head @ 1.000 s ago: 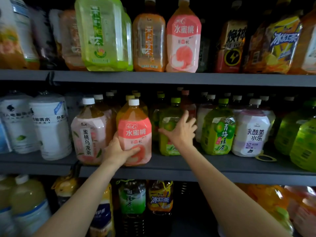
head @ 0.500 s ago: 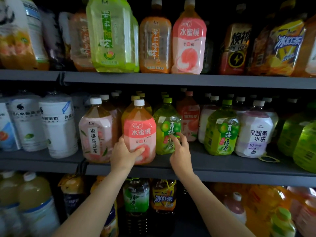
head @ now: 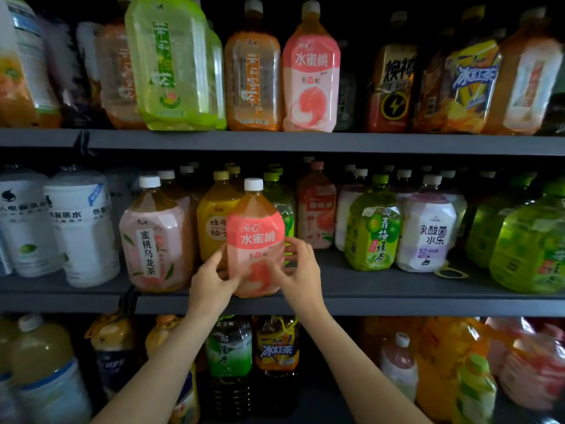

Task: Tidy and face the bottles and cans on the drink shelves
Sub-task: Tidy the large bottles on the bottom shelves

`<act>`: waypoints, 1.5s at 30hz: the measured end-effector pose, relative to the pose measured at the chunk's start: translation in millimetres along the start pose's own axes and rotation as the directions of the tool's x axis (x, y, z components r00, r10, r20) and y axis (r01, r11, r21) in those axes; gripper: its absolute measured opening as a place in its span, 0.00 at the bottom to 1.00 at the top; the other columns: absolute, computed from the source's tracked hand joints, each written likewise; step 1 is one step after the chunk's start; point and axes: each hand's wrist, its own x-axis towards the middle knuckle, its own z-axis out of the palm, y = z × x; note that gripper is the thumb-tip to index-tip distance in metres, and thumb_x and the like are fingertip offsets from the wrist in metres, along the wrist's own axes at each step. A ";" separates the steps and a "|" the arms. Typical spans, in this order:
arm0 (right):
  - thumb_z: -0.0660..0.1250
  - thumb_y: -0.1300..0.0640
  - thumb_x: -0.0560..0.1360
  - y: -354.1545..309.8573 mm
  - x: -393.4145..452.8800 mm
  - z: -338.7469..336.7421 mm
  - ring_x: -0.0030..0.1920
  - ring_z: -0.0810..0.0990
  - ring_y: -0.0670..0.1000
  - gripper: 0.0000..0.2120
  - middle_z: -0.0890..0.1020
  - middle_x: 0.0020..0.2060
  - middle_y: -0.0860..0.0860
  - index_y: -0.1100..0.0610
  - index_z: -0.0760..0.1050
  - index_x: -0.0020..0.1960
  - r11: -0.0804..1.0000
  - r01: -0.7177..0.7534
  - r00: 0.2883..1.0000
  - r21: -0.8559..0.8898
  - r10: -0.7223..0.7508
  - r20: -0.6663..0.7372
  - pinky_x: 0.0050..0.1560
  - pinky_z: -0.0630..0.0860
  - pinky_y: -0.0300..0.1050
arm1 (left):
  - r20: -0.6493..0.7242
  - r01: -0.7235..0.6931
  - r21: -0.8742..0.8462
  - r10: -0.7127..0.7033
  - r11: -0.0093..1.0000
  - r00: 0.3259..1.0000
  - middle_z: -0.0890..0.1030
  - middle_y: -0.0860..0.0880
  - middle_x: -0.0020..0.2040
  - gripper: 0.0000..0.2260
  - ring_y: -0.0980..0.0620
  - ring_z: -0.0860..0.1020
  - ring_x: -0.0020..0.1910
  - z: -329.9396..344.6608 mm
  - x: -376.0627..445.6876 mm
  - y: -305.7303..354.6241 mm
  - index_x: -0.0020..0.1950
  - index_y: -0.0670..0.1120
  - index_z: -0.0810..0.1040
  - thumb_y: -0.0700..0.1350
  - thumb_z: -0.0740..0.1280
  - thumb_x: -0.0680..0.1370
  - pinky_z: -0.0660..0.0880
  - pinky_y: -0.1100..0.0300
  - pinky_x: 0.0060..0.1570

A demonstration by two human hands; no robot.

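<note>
Both hands on peach bottle (head: 255, 237) at middle shelf (head: 367, 301) front edge, left hand (head: 211, 281) and right hand (head: 301, 272) fingers curled round lower label; likely full, heavy, slick film, so grip low.

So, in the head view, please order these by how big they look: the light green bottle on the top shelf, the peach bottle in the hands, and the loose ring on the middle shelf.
1. Light green bottle, largest, though lens distortion may enlarge it.
2. Peach bottle, held between the left hand and right hand.
3. Loose ring, clearly smallest.
</note>
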 end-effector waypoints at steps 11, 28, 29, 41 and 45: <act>0.68 0.56 0.74 27.2 13.7 -61.5 0.45 0.74 0.52 0.11 0.72 0.48 0.53 0.58 0.68 0.50 0.993 -0.114 0.937 -0.037 0.095 -0.335 0.44 0.74 0.44 | 0.208 -0.072 0.027 0.065 0.997 0.976 0.72 0.47 0.67 0.34 0.47 0.71 0.66 84.9 11.3 35.8 0.74 0.49 0.61 0.46 0.72 0.72 0.72 0.47 0.62; 0.61 0.69 0.72 39.6 12.4 -62.6 0.65 0.67 0.57 0.27 0.61 0.72 0.53 0.53 0.69 0.69 0.821 0.058 0.998 -0.568 -0.055 0.023 0.57 0.73 0.52 | 0.161 -0.324 0.188 0.297 0.927 0.941 0.59 0.49 0.74 0.27 0.49 0.65 0.70 119.6 -10.0 57.2 0.75 0.50 0.56 0.35 0.58 0.79 0.65 0.61 0.64; 0.62 0.69 0.72 37.8 15.6 -64.7 0.65 0.66 0.59 0.23 0.63 0.70 0.56 0.56 0.71 0.66 0.823 0.065 0.991 -0.565 -0.120 -0.061 0.60 0.71 0.54 | 0.209 -0.357 0.201 0.316 0.912 0.926 0.57 0.49 0.75 0.27 0.49 0.63 0.71 119.7 -10.3 54.4 0.75 0.51 0.56 0.35 0.58 0.78 0.63 0.61 0.65; 0.73 0.44 0.68 44.1 95.4 -132.6 0.74 0.49 0.63 0.52 0.49 0.75 0.63 0.57 0.42 0.76 0.761 -0.286 0.955 -0.583 0.176 -0.239 0.71 0.52 0.56 | 0.347 -0.344 0.261 0.244 0.902 0.905 0.60 0.51 0.75 0.35 0.45 0.64 0.70 109.6 -3.3 53.7 0.74 0.57 0.61 0.27 0.55 0.73 0.66 0.53 0.64; 0.74 0.45 0.67 34.7 96.7 -132.6 0.70 0.57 0.63 0.50 0.59 0.70 0.62 0.56 0.46 0.76 0.703 -0.309 0.945 -0.640 0.150 -0.291 0.66 0.61 0.55 | 0.415 -0.348 0.314 0.201 0.883 0.887 0.55 0.51 0.76 0.36 0.44 0.66 0.69 107.9 -4.9 57.5 0.75 0.59 0.55 0.30 0.57 0.73 0.68 0.55 0.60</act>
